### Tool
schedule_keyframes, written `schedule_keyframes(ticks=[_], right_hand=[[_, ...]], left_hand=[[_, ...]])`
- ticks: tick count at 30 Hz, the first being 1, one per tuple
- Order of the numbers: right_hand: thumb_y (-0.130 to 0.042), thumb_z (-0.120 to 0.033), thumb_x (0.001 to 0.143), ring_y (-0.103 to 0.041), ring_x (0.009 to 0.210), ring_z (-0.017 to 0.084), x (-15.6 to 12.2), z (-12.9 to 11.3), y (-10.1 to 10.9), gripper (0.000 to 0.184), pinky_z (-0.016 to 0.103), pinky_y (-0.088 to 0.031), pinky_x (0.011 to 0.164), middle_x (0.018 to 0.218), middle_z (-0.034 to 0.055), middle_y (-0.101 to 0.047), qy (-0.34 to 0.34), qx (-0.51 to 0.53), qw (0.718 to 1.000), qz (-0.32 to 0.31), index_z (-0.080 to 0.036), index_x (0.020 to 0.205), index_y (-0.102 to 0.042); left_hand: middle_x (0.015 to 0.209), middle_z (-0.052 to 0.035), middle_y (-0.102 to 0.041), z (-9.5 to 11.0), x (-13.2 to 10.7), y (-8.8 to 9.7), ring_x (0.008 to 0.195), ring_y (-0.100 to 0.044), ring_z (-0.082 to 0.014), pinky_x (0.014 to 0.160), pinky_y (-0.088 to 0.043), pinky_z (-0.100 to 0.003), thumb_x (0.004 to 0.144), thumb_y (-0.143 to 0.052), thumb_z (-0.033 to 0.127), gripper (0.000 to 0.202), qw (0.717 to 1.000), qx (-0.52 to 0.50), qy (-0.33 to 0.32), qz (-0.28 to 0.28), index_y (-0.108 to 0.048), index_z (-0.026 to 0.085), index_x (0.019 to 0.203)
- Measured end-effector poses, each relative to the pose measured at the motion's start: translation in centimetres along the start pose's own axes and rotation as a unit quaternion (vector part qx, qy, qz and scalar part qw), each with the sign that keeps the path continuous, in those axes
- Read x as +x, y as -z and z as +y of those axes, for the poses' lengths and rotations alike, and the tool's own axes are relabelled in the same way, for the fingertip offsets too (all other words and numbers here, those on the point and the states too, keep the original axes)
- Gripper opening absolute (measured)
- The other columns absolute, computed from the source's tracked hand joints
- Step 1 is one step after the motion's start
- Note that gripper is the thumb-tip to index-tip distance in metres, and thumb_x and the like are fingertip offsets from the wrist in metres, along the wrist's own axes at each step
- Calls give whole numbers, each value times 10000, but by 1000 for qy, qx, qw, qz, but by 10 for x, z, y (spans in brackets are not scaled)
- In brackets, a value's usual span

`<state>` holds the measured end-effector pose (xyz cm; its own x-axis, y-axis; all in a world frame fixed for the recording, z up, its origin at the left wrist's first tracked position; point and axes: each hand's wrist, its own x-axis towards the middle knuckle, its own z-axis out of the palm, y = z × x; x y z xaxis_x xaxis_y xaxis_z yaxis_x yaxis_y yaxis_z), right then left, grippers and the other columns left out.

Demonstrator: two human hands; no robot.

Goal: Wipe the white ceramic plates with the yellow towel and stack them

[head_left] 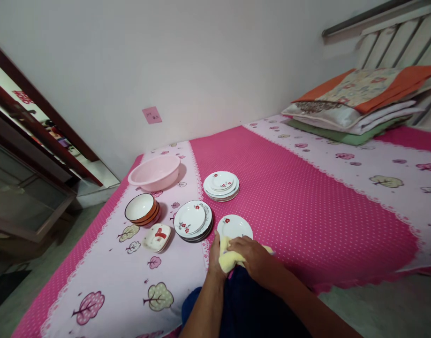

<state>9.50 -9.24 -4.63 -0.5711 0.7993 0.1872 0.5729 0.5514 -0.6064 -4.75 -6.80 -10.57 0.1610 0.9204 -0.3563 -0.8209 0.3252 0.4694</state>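
Note:
A white plate (236, 225) with a small red flower stands in front of me at the bed's edge, its lower part covered by a yellow cloth (228, 260). My left hand (215, 256) grips the plate's left rim, fingers mostly hidden behind it. Bunched under my right hand (248, 253), the cloth presses on the plate; the fingers are curled over it. Just left lies a stack of flowered plates (192, 220) with dark rims. Behind it sits a second stack of white plates (221, 185).
Stacked orange bowls (141, 209) and squarish white dishes (157, 237) stand to the left. A pink basin (155, 172) is behind them near the wall. Folded bedding and pillows (359, 103) lie far right on the pink bedspread (289, 197). A door (21, 188) is at the left.

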Motion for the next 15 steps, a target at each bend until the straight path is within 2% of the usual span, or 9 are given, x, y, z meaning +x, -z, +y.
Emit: schedule_keyframes(ticks=[2, 4, 6, 8, 11, 15], right_hand=[[-497, -126, 869, -657, 1063, 235, 1, -1, 11, 344, 361, -500, 962, 1149, 77, -741, 37, 121, 991, 42, -226, 1119, -710], [-460, -134, 872, -670, 1057, 226, 4, 5, 24, 362, 341, -511, 952, 1134, 65, -744, 11, 190, 976, 106, -225, 1131, -696], [-433, -132, 872, -672, 1051, 226, 10, 16, 34, 392, 333, -514, 937, 1132, 65, -743, -54, 160, 971, 170, -218, 1160, -685], [-420, -115, 866, -662, 1043, 235, 18, 28, 39, 428, 344, -504, 933, 1125, 80, -743, -104, 89, 970, 203, -211, 1186, -688], [-446, -93, 857, -642, 1052, 251, 33, 43, 34, 450, 373, -478, 960, 1138, 110, -740, -127, 38, 971, 197, -191, 1217, -696], [-500, -76, 855, -587, 1163, 277, 52, 44, 10, 463, 427, -412, 1050, 1276, 136, -698, -126, 21, 974, 189, -184, 1268, -679]], left_hand=[[1087, -169, -774, 0, 0, 0, 1167, -682, -316, 1072, -503, -433, 990, -519, 487, 451, 1000, -6, -17, 2, -743, 104, 1073], [1186, -137, -758, 0, 1, -1, 1218, -657, -279, 1102, -477, -408, 1018, -477, 439, 410, 999, -15, -42, 2, -725, 141, 1150], [1294, -132, -719, 0, 2, -4, 1278, -618, -273, 1126, -455, -439, 1031, -450, 416, 414, 998, -20, -53, -1, -687, 154, 1246], [1334, -135, -698, 0, 2, -7, 1315, -591, -283, 1138, -442, -484, 1033, -445, 419, 432, 998, -21, -53, -2, -653, 161, 1310], [1337, -133, -697, 0, 1, -9, 1339, -571, -288, 1140, -437, -503, 1031, -448, 433, 447, 998, -21, -53, -2, -631, 173, 1345], [1342, -141, -693, 0, 1, -8, 1330, -579, -292, 1125, -455, -497, 1024, -460, 444, 451, 999, -17, -50, -11, -638, 173, 1337]])
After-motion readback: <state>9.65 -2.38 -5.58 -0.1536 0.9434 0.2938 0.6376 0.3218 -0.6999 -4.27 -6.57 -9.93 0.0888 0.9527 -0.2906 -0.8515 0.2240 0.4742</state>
